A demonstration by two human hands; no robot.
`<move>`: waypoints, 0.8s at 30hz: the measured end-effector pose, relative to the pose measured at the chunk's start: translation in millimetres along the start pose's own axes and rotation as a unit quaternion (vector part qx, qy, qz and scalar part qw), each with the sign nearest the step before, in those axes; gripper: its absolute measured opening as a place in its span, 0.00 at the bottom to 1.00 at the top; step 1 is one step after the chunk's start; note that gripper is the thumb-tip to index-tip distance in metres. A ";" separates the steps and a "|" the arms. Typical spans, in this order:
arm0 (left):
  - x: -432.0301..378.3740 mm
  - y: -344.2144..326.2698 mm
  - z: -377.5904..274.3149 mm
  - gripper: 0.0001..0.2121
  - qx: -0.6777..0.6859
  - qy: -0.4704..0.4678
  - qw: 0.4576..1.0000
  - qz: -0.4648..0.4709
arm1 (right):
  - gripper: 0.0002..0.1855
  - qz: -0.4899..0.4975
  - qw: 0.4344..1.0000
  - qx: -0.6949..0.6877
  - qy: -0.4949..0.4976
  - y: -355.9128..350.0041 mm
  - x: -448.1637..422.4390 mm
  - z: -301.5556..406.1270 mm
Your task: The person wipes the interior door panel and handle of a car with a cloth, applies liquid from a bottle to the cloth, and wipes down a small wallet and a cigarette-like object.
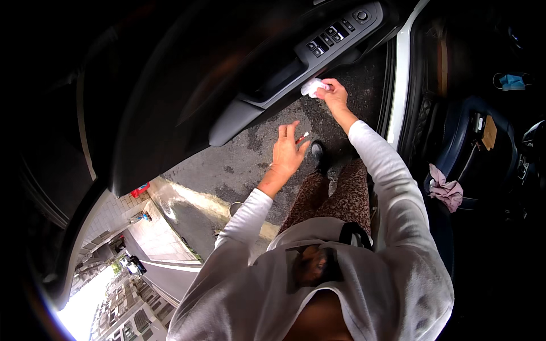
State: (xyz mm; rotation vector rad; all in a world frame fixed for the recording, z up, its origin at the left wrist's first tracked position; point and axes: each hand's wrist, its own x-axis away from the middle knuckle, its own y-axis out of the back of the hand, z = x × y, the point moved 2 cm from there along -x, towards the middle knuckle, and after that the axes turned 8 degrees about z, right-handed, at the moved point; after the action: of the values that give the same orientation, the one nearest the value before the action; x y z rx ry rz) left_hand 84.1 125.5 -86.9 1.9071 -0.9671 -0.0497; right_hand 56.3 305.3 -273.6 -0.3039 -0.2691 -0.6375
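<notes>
My right hand [335,94] pinches a crumpled white and pinkish cloth or tissue [315,87] against or just beside the lower edge of the armrest [277,99] on an open car door. To its lower left, my left hand [285,150] hangs over the ground with thumb and fingers apart. A small red stick-like thing with a white end [303,137] shows in the gap between forefinger and thumb. Whether the left hand holds it or it lies on the ground below, I cannot tell. Window switches [327,39] and a round mirror knob [361,16] sit on the armrest's upper part.
The white door frame [401,85] rises at the right. Beyond it, a dark seat [460,123] bears a brown pouch or wallet [489,133] and a pink cloth [445,189]; a blue face mask [512,82] lies farther in. A bucket-like rim [234,209] shows beside my left forearm.
</notes>
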 end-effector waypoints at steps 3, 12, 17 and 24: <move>23.6 -20.2 19.9 0.26 -0.001 0.013 0.998 0.058 | 0.13 -0.090 0.940 0.270 0.188 -37.7 -15.5 5.0; 44.4 -40.7 45.0 0.22 0.030 -0.019 0.995 0.090 | 0.11 0.114 0.788 0.499 0.343 -59.2 3.1 12.9; 32.7 -43.3 45.9 0.22 0.052 0.006 0.993 0.109 | 0.24 0.161 0.775 0.508 0.341 -58.8 23.7 22.0; 31.8 -45.2 41.8 0.21 0.031 -0.017 0.993 0.111 | 0.28 0.264 0.681 0.660 0.177 -100.3 7.6 22.2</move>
State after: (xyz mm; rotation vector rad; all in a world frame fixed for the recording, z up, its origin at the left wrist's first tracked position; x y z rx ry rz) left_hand 115.7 84.6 -132.9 1.8487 -1.2098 0.0792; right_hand -3.2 232.7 -231.1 1.1270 -0.1925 0.1994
